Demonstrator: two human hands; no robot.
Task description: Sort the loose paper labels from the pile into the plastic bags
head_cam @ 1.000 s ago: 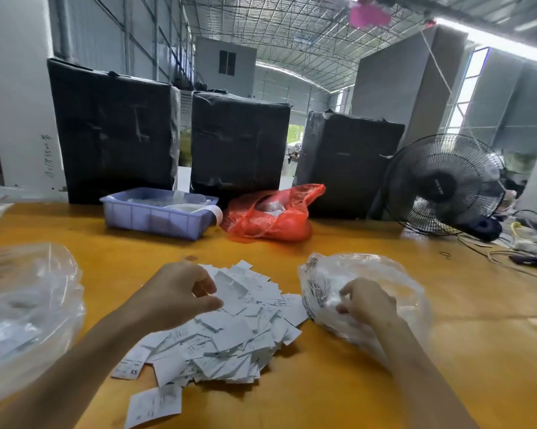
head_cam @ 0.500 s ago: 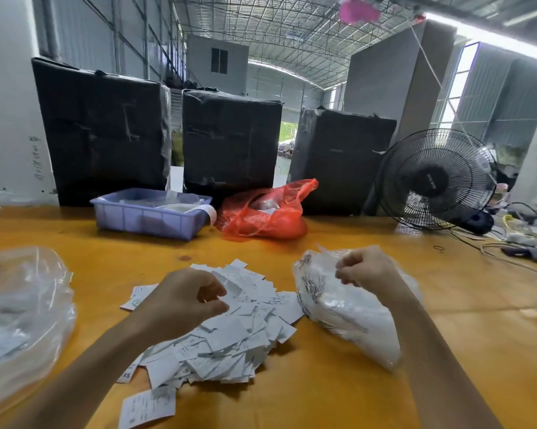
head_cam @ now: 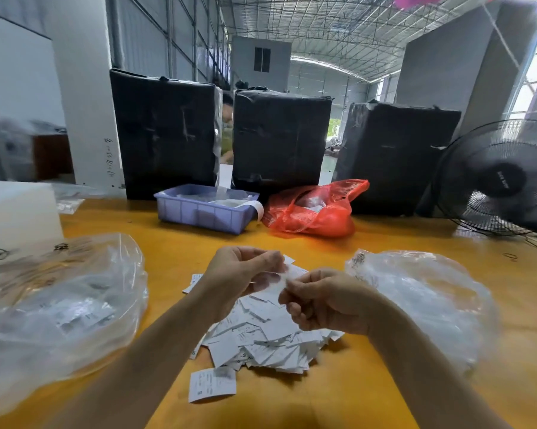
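Hands: left hand (head_cam: 242,278) and right hand (head_cam: 323,300) pinched one label (head_cam: 287,274) between them.
Pile: labels (head_cam: 267,339) lay beneath both hands.
Bags: clear bags (head_cam: 428,305) waited just beside each hand.
Advice: read the print first, then drop it in the matching bag.

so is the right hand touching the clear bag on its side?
Apart. The head view shows the right hand raised over the label pile, with bare orange table between its knuckles and the right clear bag.
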